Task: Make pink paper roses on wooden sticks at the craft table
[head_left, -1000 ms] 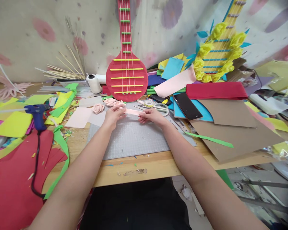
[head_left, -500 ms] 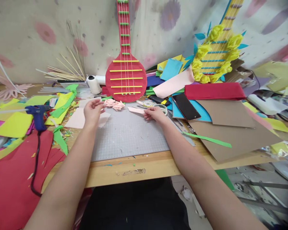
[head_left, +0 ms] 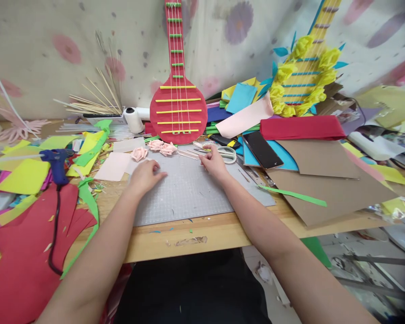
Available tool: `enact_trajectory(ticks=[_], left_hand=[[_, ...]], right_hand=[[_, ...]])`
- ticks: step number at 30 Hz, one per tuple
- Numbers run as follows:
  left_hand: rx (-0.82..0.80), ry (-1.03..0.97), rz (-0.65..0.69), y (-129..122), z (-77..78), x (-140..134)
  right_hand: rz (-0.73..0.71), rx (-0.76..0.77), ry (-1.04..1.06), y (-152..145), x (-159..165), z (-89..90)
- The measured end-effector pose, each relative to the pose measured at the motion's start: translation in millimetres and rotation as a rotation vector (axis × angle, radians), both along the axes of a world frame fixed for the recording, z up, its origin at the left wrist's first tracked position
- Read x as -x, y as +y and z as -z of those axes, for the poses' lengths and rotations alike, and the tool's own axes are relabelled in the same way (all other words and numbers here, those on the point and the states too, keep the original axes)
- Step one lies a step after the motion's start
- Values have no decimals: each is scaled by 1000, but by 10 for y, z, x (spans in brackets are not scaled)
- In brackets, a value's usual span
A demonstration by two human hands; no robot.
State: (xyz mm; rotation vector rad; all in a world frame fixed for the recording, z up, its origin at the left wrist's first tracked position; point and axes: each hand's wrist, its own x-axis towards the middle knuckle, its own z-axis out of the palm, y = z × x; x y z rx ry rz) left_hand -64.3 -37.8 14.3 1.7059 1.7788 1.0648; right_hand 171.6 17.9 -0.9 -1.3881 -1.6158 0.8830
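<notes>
On the left part of the grey cutting mat (head_left: 182,198), my left hand (head_left: 146,177) is empty, its thumb and fingers apart. My right hand (head_left: 213,163) is closed on the near end of a pale pink paper strip (head_left: 188,154), which points left. Scissors with pale handles (head_left: 230,155) lie just beyond that hand, their blades partly hidden. Three pink paper roses rest along the mat's far edge; the leftmost rose (head_left: 139,154) is beyond my left hand. Pale pink paper (head_left: 112,166) lies left of the mat.
A red paper lute (head_left: 178,105) stands behind the mat, a yellow flowered one (head_left: 299,85) at right. A blue glue gun (head_left: 58,166) lies among paper scraps at left. A phone (head_left: 262,150) and brown card (head_left: 324,193) lie at right.
My left hand has come down and toward me from beside the roses, uncovering the leftmost rose. My right hand has shifted slightly left, still with the strip.
</notes>
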Motion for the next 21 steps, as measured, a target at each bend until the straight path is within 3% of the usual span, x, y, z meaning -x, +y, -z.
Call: enact_trajectory(ticks=[3, 4, 7, 9, 10, 12, 15, 18, 21], left_hand=[[24, -130, 191, -75, -39, -223], [16, -83, 223, -94, -73, -236], [18, 341, 121, -117, -195, -87], [194, 605, 29, -121, -257, 44], [281, 690, 32, -127, -277, 71], [305, 776, 54, -156, -293, 6], [239, 763, 151, -224, -266, -339], [110, 563, 202, -231, -202, -646], [11, 387, 145, -122, -119, -597]], right_hand=[[-50, -116, -21, -83, 55, 7], [-73, -153, -33, -109, 74, 2], [-103, -194, -63, -148, 107, -6], [-99, -199, -72, -142, 104, -2], [-92, -201, -74, -133, 97, 1], [-74, -204, -78, -119, 83, 4], [-68, -204, -101, -118, 78, -8], [-79, -206, -133, -133, 87, -23], [-65, -205, -155, -141, 90, -31]])
